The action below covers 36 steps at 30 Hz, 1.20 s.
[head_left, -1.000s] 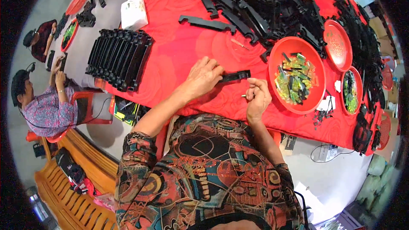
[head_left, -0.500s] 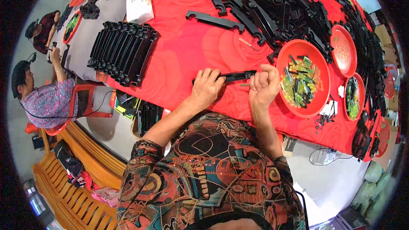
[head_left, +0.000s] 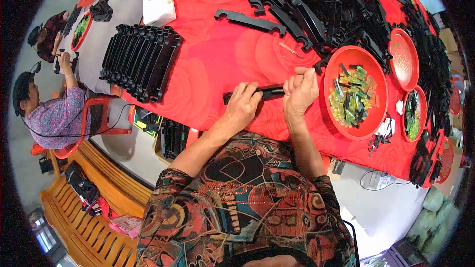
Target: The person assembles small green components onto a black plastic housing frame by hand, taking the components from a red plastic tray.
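Both hands grip one black plastic strip (head_left: pixel 269 92) near the surface's front edge: left hand (head_left: pixel 242 108) pressing it flat, right hand (head_left: pixel 299 91) with fingers curled on its end; a fitting step, likely needing a piece from the red bowl (head_left: pixel 368 128).

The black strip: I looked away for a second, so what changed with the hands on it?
The right hand, apart from the black strip a second ago, has closed onto its right end. The left hand stays pressed on its left part. The red bowl of green pieces stays put.
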Each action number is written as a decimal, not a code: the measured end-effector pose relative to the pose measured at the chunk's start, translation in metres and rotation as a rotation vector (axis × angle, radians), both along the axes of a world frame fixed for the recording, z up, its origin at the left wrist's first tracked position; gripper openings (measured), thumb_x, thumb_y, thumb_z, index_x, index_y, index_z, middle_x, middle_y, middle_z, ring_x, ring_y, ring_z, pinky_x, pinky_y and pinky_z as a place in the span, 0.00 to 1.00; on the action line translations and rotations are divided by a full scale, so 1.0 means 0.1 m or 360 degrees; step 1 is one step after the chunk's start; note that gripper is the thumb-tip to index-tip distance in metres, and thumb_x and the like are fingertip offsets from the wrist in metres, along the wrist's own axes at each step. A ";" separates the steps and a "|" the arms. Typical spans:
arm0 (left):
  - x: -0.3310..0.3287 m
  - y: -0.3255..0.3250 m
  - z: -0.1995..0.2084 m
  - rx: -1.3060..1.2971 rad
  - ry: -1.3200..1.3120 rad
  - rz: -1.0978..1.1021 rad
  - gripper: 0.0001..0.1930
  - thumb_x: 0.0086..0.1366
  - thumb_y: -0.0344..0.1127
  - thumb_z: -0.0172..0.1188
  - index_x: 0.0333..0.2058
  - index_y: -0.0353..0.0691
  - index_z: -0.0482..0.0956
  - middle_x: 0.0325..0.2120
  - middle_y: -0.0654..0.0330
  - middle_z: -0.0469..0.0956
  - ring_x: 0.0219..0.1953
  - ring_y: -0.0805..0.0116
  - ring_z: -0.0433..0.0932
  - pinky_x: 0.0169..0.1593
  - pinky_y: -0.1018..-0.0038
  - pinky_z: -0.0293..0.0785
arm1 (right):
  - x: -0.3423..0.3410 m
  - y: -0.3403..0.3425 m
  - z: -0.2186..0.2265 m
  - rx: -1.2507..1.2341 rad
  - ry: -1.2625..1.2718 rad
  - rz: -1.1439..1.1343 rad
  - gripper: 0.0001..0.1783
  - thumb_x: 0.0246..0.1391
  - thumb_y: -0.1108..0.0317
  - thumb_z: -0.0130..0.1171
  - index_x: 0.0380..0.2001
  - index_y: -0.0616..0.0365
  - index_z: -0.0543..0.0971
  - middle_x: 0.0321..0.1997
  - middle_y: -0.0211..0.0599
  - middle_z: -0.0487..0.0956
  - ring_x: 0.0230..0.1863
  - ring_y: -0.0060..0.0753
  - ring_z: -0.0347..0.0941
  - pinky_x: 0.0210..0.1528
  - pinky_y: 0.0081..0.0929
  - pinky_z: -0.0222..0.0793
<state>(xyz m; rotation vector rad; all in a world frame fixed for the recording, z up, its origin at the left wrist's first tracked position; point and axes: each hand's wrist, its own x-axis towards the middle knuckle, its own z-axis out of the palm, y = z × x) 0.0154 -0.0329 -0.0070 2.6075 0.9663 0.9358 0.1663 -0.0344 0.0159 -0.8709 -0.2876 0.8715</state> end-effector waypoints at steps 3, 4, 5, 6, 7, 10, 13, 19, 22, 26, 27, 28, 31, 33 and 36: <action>0.00 0.01 0.00 -0.0033 -0.0028 -0.0031 0.08 0.47 0.22 0.57 0.30 0.31 0.74 0.38 0.49 0.71 0.37 0.53 0.70 0.42 0.66 0.70 | 0.01 0.01 -0.04 -0.0010 -0.0004 0.0006 0.18 0.64 0.58 0.40 0.27 0.62 0.68 0.09 0.20 0.50 0.07 0.13 0.45 0.10 0.18 0.43; 0.00 0.01 0.01 -0.0036 -0.0026 -0.0036 0.08 0.47 0.22 0.57 0.30 0.31 0.74 0.38 0.49 0.71 0.37 0.53 0.70 0.42 0.66 0.70 | 0.02 0.02 -0.06 -0.0001 -0.0016 0.0023 0.18 0.64 0.58 0.41 0.27 0.63 0.68 0.09 0.20 0.50 0.07 0.13 0.45 0.10 0.18 0.43; 0.00 0.01 0.01 -0.0054 -0.0007 -0.0030 0.08 0.48 0.22 0.57 0.30 0.30 0.74 0.38 0.49 0.72 0.38 0.53 0.70 0.42 0.66 0.70 | 0.01 0.02 -0.06 -0.0004 -0.0013 0.0017 0.18 0.64 0.58 0.41 0.27 0.63 0.68 0.09 0.20 0.50 0.07 0.13 0.45 0.10 0.18 0.43; 0.00 0.01 0.02 -0.0071 0.0010 -0.0025 0.08 0.48 0.22 0.57 0.30 0.30 0.74 0.38 0.48 0.72 0.38 0.53 0.70 0.42 0.66 0.70 | 0.01 0.02 -0.06 -0.0031 -0.0018 0.0018 0.18 0.64 0.58 0.41 0.27 0.63 0.68 0.09 0.20 0.50 0.07 0.13 0.45 0.10 0.18 0.43; 0.00 0.01 0.02 -0.0075 0.0013 -0.0031 0.08 0.48 0.22 0.57 0.30 0.30 0.74 0.38 0.48 0.72 0.38 0.53 0.70 0.42 0.66 0.70 | 0.00 0.02 -0.05 -0.0058 -0.0023 0.0019 0.19 0.64 0.58 0.41 0.27 0.63 0.68 0.09 0.20 0.50 0.07 0.13 0.45 0.10 0.18 0.43; 0.00 0.00 0.03 -0.0096 -0.0005 -0.0046 0.08 0.49 0.22 0.56 0.30 0.29 0.74 0.38 0.48 0.72 0.38 0.53 0.70 0.42 0.66 0.70 | 0.04 0.02 -0.01 -0.0068 0.0020 -0.0043 0.19 0.63 0.58 0.41 0.27 0.63 0.68 0.08 0.20 0.50 0.07 0.13 0.45 0.09 0.17 0.43; 0.00 0.03 0.04 -0.0125 0.0003 -0.0067 0.08 0.49 0.22 0.56 0.30 0.29 0.74 0.38 0.48 0.72 0.38 0.53 0.70 0.42 0.66 0.70 | 0.03 0.04 -0.01 -0.0069 -0.0010 -0.0012 0.18 0.63 0.59 0.40 0.27 0.63 0.68 0.08 0.20 0.51 0.07 0.13 0.46 0.08 0.18 0.43; 0.01 0.03 0.04 -0.0071 0.0009 -0.0057 0.07 0.49 0.22 0.56 0.29 0.29 0.73 0.37 0.47 0.72 0.36 0.53 0.70 0.41 0.66 0.70 | 0.02 0.06 -0.04 -0.0111 -0.0037 -0.0017 0.18 0.63 0.60 0.40 0.27 0.63 0.68 0.08 0.19 0.51 0.07 0.13 0.46 0.08 0.17 0.43; 0.03 0.05 0.01 -0.0063 -0.0057 -0.0077 0.06 0.48 0.21 0.56 0.29 0.30 0.73 0.37 0.47 0.73 0.36 0.53 0.70 0.40 0.65 0.70 | 0.01 0.08 -0.09 -0.0132 -0.0069 -0.0017 0.18 0.63 0.59 0.40 0.26 0.62 0.68 0.08 0.19 0.51 0.06 0.12 0.46 0.07 0.17 0.43; 0.04 0.03 -0.02 -0.0021 -0.0081 -0.0031 0.05 0.48 0.21 0.56 0.27 0.30 0.72 0.36 0.48 0.73 0.34 0.53 0.70 0.38 0.64 0.70 | -0.03 0.13 -0.03 -0.0182 -0.0042 0.0039 0.18 0.64 0.58 0.40 0.27 0.61 0.68 0.08 0.19 0.50 0.06 0.13 0.43 0.08 0.17 0.41; 0.04 0.03 -0.04 -0.0019 -0.0099 -0.0026 0.05 0.48 0.21 0.56 0.26 0.31 0.71 0.36 0.48 0.73 0.34 0.53 0.70 0.38 0.64 0.69 | -0.03 0.13 -0.05 -0.0186 -0.0053 0.0043 0.18 0.64 0.58 0.40 0.26 0.61 0.68 0.09 0.19 0.51 0.07 0.12 0.44 0.08 0.17 0.42; 0.04 0.04 -0.05 -0.0017 -0.0104 -0.0027 0.05 0.48 0.21 0.56 0.26 0.31 0.71 0.36 0.48 0.73 0.34 0.53 0.70 0.38 0.64 0.69 | -0.02 0.14 -0.06 -0.0191 -0.0064 0.0047 0.18 0.64 0.58 0.40 0.26 0.61 0.67 0.09 0.19 0.51 0.07 0.12 0.46 0.08 0.17 0.43; 0.05 0.02 -0.05 -0.0009 -0.0127 -0.0023 0.04 0.48 0.21 0.56 0.25 0.31 0.71 0.36 0.48 0.73 0.33 0.53 0.70 0.37 0.64 0.69 | -0.03 0.14 -0.05 -0.0236 -0.0077 0.0081 0.18 0.64 0.58 0.40 0.26 0.60 0.67 0.09 0.19 0.51 0.07 0.12 0.46 0.08 0.17 0.44; 0.04 0.03 -0.07 -0.0010 -0.0078 -0.0055 0.08 0.46 0.24 0.56 0.28 0.29 0.73 0.40 0.47 0.72 0.37 0.55 0.69 0.39 0.65 0.68 | -0.03 0.14 -0.05 -0.0244 -0.0102 0.0077 0.18 0.64 0.58 0.40 0.26 0.60 0.67 0.09 0.19 0.51 0.07 0.12 0.46 0.08 0.17 0.44; 0.04 0.04 -0.05 -0.0017 -0.0052 -0.0053 0.08 0.46 0.24 0.55 0.28 0.29 0.72 0.40 0.48 0.72 0.36 0.55 0.69 0.39 0.65 0.68 | -0.05 0.14 -0.03 -0.0244 -0.0148 0.0092 0.18 0.64 0.58 0.39 0.26 0.60 0.67 0.09 0.19 0.52 0.08 0.12 0.47 0.09 0.17 0.45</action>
